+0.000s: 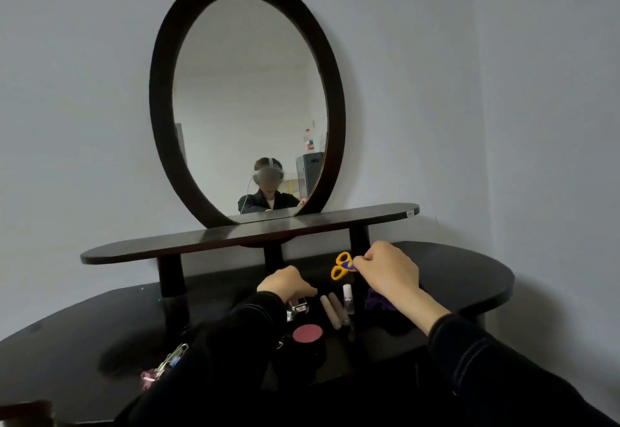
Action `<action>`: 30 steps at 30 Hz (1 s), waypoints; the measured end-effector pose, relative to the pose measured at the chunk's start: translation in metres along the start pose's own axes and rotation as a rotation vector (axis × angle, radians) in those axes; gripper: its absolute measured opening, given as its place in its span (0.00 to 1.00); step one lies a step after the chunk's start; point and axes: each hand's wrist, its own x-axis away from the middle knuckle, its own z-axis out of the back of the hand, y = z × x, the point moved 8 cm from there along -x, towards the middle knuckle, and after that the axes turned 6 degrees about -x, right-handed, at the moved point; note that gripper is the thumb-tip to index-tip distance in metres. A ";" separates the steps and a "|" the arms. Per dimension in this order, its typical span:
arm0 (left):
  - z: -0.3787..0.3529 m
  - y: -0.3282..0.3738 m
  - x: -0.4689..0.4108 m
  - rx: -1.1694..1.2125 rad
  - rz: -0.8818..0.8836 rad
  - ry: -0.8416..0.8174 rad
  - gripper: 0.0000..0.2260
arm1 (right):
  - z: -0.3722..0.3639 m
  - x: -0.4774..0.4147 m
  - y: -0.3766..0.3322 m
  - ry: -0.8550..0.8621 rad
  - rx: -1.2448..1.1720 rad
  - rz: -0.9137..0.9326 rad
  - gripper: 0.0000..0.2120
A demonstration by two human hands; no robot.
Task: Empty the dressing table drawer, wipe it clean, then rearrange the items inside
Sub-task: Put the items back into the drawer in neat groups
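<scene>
The dressing table top (pixel 84 336) is carrying what look like the drawer's contents, clustered at its middle; the drawer itself is not showing. The right hand (pixel 389 270) is pinching small yellow-handled scissors (pixel 340 267) above the tabletop, just behind a purple cloth (pixel 377 302). The left hand (pixel 285 282) is curling over a shiny metal piece (pixel 297 309); whether it is gripping cannot be told.

Judged risk: the sleeves are crossing low over the pink compact (pixel 307 333), the beige tubes (pixel 332 312) and the upright clear bottle (pixel 348 299), and could topple the bottle or roll the tubes. Loose clips (pixel 167 363) are lying towards the front, liable to drop.
</scene>
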 end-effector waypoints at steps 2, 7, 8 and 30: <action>-0.009 0.003 -0.005 -0.078 0.043 0.022 0.27 | 0.008 -0.003 0.019 0.012 -0.165 -0.030 0.11; -0.011 0.007 -0.014 -0.042 0.050 0.147 0.20 | 0.027 -0.002 0.049 0.078 -0.636 -0.151 0.08; -0.009 0.007 -0.015 -0.024 0.045 0.167 0.21 | 0.030 0.000 0.051 0.088 -0.670 -0.154 0.08; -0.066 0.005 0.238 1.659 -0.367 -0.419 0.16 | 0.022 0.150 0.058 -0.208 -1.025 -0.106 0.12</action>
